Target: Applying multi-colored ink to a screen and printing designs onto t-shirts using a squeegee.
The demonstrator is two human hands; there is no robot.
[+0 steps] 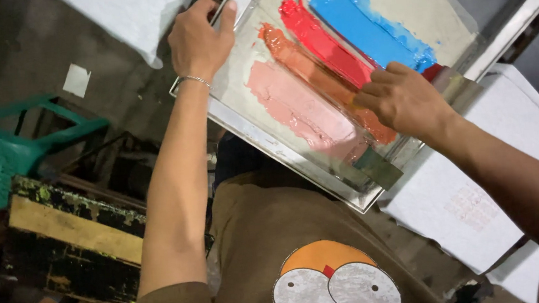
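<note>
The right hand is closed over the top of a wide squeegee, knuckles up, pressing its blade onto the mesh of a metal-framed printing screen. The squeegee lies across the near end of the paint bands, with its grey blade end jutting out past the hand toward the frame's lower corner. The left hand grips the frame's far left rim, thumb laid on the inner side and fingers curled round the outer edge; a thin silver bracelet circles that wrist.

On the mesh, four bands of thick ink run side by side: pale pink ink nearest the left hand, then orange ink, red ink and blue ink farthest out. The screen sits tilted over sheets of white fabric spread under its right side; another white piece lies beyond the left hand.

Lower left stand a green plastic chair and a paint-chipped black and yellow wooden bench. The person's brown shirt fills the bottom.
</note>
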